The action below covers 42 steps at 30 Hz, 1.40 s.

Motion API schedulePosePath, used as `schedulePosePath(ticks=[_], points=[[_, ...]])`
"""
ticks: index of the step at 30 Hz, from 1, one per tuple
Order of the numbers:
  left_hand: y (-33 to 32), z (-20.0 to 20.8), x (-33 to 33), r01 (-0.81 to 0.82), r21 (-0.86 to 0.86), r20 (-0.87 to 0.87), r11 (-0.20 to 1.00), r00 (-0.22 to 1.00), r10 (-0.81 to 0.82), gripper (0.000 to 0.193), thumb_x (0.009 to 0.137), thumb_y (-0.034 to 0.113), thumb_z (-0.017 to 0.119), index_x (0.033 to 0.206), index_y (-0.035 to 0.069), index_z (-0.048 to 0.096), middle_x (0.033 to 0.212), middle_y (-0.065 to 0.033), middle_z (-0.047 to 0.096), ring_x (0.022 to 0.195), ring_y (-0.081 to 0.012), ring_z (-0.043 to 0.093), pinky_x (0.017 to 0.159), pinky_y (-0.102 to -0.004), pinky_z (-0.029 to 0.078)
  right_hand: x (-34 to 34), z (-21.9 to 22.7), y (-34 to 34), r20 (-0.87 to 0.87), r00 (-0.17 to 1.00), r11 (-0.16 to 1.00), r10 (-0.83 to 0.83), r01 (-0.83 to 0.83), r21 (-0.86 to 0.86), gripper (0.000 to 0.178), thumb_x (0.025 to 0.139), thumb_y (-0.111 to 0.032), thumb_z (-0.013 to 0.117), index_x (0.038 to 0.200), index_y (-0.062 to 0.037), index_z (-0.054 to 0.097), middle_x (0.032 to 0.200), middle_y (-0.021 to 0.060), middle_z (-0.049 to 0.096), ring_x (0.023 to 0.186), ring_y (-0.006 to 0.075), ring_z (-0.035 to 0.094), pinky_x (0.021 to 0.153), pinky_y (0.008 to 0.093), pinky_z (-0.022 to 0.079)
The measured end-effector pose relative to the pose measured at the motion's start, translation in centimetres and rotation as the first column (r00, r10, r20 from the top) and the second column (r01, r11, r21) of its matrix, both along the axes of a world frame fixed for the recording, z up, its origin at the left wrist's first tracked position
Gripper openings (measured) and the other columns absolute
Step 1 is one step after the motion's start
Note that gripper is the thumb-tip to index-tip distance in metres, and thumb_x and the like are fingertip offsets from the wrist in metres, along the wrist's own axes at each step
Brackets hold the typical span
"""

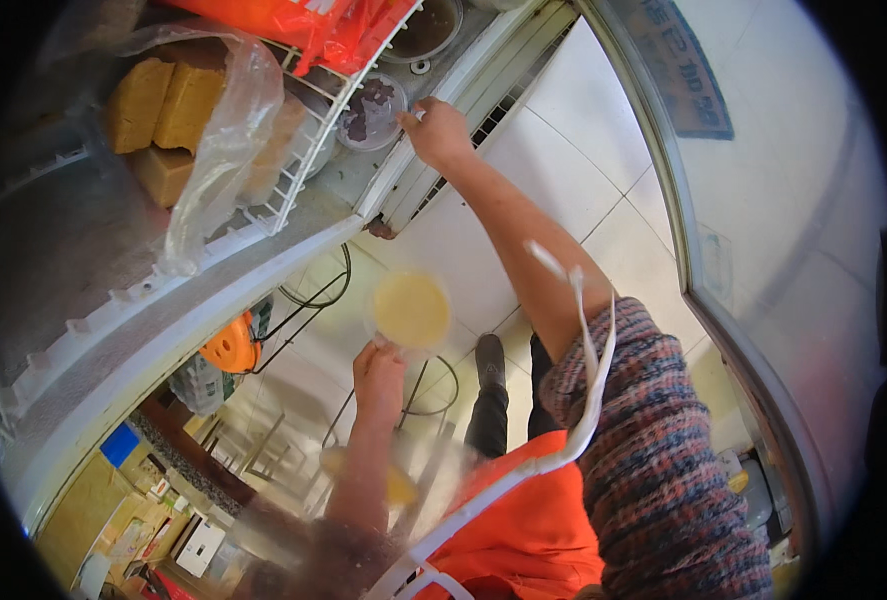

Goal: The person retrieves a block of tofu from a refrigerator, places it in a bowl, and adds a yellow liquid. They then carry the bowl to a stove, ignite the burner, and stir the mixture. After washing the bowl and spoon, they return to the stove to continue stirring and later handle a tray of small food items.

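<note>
My left hand (378,380) grips the near edge of a round clear plastic tub (411,306) with pale yellow contents, a little blurred, held over the floor outside a fridge. My right arm stretches up to the fridge's lower ledge. There my right hand (439,132) is closed, fingertips pinching the right edge of a second round clear tub (369,114), which holds dark reddish-purple pieces. That tub rests partly under a white wire shelf. Just beyond it stands another round tub (429,30) with brown contents.
On the wire shelf (301,165) lie a clear bag (208,190) with yellow-brown blocks and a red plastic bag (313,25). The fridge's framed glass door (698,250) stands open on the right. Wire rings (433,388) and an orange round object (231,345) are below.
</note>
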<state>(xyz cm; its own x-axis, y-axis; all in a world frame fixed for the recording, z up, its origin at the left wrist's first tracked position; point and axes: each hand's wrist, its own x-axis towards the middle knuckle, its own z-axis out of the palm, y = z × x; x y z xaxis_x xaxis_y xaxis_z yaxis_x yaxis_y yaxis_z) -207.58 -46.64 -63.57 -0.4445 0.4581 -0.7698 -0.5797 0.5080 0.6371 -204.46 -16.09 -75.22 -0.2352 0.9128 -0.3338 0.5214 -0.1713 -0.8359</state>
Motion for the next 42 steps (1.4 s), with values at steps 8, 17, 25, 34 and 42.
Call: schedulePosePath(ticks=[8,17,25,34,42], points=[[-2.5,-1.6,1.3,-0.038,0.139,0.048,0.990,0.998,0.032,0.012,0.085,0.008,0.051,0.094,0.001,0.056,0.100,-0.0069,0.058,0.099,-0.0167,0.055,0.091,-0.0334,0.043,-2.2,-3.1,-0.1,-0.193,0.978,0.996,-0.080,0.070,-0.061,0.023,0.080,-0.019,0.066,0.072,0.0012,0.060,0.061,0.0114,0.065,0.056,0.0188,0.066,0.056,0.0327,0.052],[-3.0,-2.2,2.5,0.112,0.074,-0.039,0.991,0.993,-0.109,0.015,0.086,0.002,0.049,0.096,-0.002,0.058,0.098,-0.0071,0.059,0.089,-0.0171,0.059,0.076,-0.0285,0.049,-1.5,-1.8,-1.3,-0.259,0.958,0.992,-0.122,0.123,-0.014,0.025,0.078,-0.020,0.066,0.071,0.0028,0.059,0.068,0.0185,0.064,0.066,0.0324,0.064,0.066,0.0382,0.051],[-2.4,-2.7,2.9,0.169,0.044,0.077,0.985,0.982,-0.172,0.021,0.090,0.003,0.055,0.108,-0.005,0.061,0.113,-0.0093,0.061,0.106,-0.0178,0.057,0.097,-0.0337,0.044,-1.0,-1.0,-1.4,-0.292,0.942,0.986,-0.165,0.153,-0.063,0.028,0.078,-0.024,0.066,0.078,0.0040,0.062,0.080,0.0261,0.062,0.080,0.0408,0.061,0.075,0.0433,0.048],[-0.2,-2.7,4.1,0.148,0.025,0.114,0.989,0.982,-0.150,0.021,0.089,0.004,0.057,0.108,-0.004,0.063,0.108,-0.0077,0.063,0.101,-0.0151,0.058,0.093,-0.0307,0.046,-1.3,-1.7,-1.2,-0.315,0.939,0.990,-0.138,0.121,-0.073,0.028,0.079,-0.023,0.065,0.081,0.0048,0.062,0.085,0.0264,0.063,0.084,0.0420,0.060,0.078,0.0432,0.049],[0.8,-3.4,4.4,0.231,-0.048,0.069,0.972,0.971,-0.227,0.019,0.087,0.003,0.061,0.105,-0.001,0.066,0.105,-0.0048,0.064,0.097,-0.0121,0.059,0.088,-0.0292,0.047,-1.0,-1.5,-1.0,-0.265,0.963,0.998,-0.055,0.047,-0.034,0.030,0.080,-0.025,0.065,0.083,0.0051,0.063,0.086,0.0264,0.063,0.086,0.0418,0.060,0.078,0.0438,0.049]])
